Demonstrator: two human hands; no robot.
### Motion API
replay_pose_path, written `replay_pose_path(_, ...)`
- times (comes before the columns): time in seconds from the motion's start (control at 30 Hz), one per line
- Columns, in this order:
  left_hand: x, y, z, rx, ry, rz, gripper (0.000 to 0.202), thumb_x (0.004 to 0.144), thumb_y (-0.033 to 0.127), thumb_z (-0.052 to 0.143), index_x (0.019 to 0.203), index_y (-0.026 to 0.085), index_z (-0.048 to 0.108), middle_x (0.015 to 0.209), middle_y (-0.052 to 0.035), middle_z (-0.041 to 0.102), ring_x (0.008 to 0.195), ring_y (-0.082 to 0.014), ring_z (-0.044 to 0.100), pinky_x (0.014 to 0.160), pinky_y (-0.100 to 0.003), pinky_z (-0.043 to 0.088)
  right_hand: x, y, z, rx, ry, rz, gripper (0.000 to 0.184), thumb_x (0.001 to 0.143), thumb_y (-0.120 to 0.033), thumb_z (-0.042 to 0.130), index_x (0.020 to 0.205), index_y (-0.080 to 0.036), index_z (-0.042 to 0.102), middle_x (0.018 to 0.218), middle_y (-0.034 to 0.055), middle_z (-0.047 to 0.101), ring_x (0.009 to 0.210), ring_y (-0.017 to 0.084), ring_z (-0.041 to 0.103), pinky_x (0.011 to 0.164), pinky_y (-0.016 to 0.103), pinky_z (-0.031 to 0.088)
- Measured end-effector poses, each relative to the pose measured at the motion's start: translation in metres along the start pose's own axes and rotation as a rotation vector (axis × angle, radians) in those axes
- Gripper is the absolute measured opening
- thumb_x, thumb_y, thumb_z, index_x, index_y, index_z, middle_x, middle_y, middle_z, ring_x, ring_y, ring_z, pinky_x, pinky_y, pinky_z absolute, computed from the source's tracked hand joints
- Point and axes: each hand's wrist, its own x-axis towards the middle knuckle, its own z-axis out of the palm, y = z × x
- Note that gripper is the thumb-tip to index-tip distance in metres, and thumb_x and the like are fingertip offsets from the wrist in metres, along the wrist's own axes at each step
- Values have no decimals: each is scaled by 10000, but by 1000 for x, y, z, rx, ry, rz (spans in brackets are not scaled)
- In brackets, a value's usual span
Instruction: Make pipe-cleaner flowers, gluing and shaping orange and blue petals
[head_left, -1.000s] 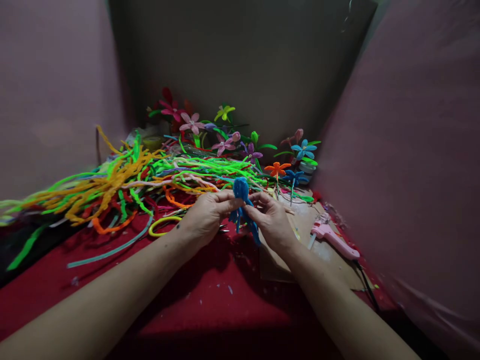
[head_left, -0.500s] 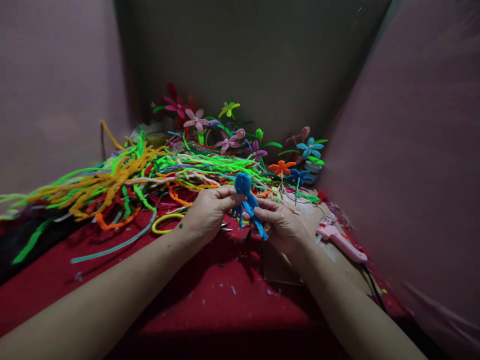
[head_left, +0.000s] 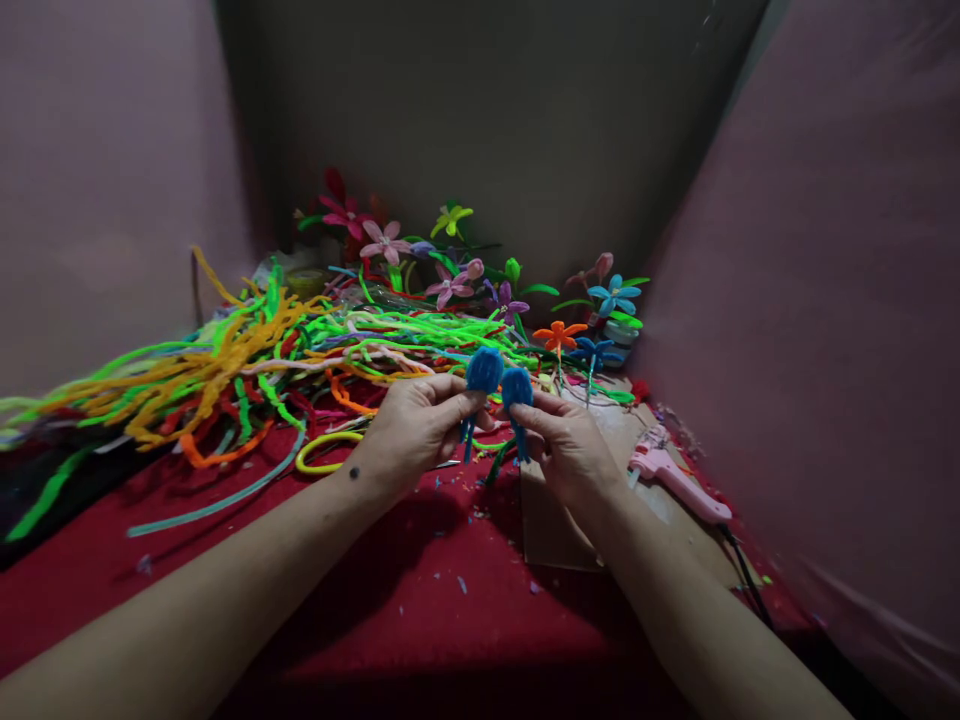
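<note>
My left hand [head_left: 421, 425] pinches a blue pipe-cleaner petal [head_left: 484, 370] between thumb and fingers, its rounded top up and thin ends hanging below. Close beside it, my right hand [head_left: 564, 432] grips a second blue pipe-cleaner petal [head_left: 517, 387], also upright with its ends trailing down. Both petals are held above the red cloth, side by side at nearly the same height. Left of my left hand lies a pair of scissors with a yellow handle [head_left: 324, 453]; the hand hides part of them.
A heap of pipe cleaners [head_left: 247, 345] spreads across the left and back. Finished pipe-cleaner flowers [head_left: 386, 243] stand behind it. At the right, a pink glue gun [head_left: 675, 478] rests on cardboard [head_left: 559, 525]. Small scraps dot the red cloth [head_left: 420, 615].
The blue pieces, crossed and overlapping before, are now apart and upright, one per hand. My right hand has brought its petal up beside the left one. The view has shifted slightly.
</note>
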Motion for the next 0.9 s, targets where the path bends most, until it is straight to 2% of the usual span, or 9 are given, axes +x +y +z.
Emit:
replay_pose_path(0.1,3,-5,-1,-55,-30,-23,168,720,304,672,669,146,643,499,11,578,295,-25,308,318,-188,193,0,0,0,34,-9,30,212,539,-156,752,743,-153,692,541,-40,618,389,38,467,369,153,349)
replay_pose_path(0.2,5,-9,-4,-85,-57,-52,186,751,300,645,662,137,643,403,37,478,316,-37,350,343,-170,263,1,1,-1,68,-3,45,144,538,-152,745,632,-136,637,397,-89,470,281,-8,260,277,135,183)
replay_pose_path(0.27,6,-10,-4,-105,-86,-74,174,743,279,653,656,129,643,418,30,488,351,-46,412,374,-161,314,2,1,-2,82,5,51,151,527,-134,734,635,-134,628,415,-77,496,290,-2,299,279,127,211)
replay_pose_path(0.4,7,-12,-3,-161,-144,-121,91,714,208,662,734,120,670,510,-2,575,418,-86,534,456,-186,420,3,1,-4,62,-23,51,256,528,-119,698,781,-136,663,483,-29,583,380,70,473,350,171,391)
replay_pose_path(0.47,7,-12,-3,-170,-161,-128,95,716,202,659,732,110,674,536,-20,598,461,-108,576,508,-208,461,3,1,-4,39,-36,40,239,546,-148,697,783,-135,664,488,-19,592,393,83,492,369,190,422)
replay_pose_path(0.53,7,-11,-2,-160,-168,-136,115,719,216,663,707,101,669,558,-35,617,488,-117,595,546,-221,480,2,1,-5,7,-39,46,184,576,-192,693,748,-141,653,465,-29,572,365,75,472,346,182,404)
replay_pose_path(0.67,5,-8,-5,-88,-144,-169,129,700,239,683,707,112,660,562,-35,640,437,-105,576,478,-197,428,1,4,-6,-74,-8,-8,102,636,-228,642,693,-151,607,431,-60,522,289,47,394,262,144,281)
replay_pose_path(0.8,0,-2,-6,97,-140,-152,181,745,299,632,730,122,666,448,22,546,312,-45,388,356,-175,245,2,7,-7,-109,-7,-114,54,681,-217,553,677,-163,556,563,-25,635,300,68,462,258,168,336)
replay_pose_path(0.9,-3,2,-4,231,-108,-106,219,769,331,591,778,133,683,374,60,425,327,-44,279,361,-189,176,2,9,-6,-108,-20,-92,38,674,-199,545,689,-165,546,517,-22,628,303,75,470,293,178,382)
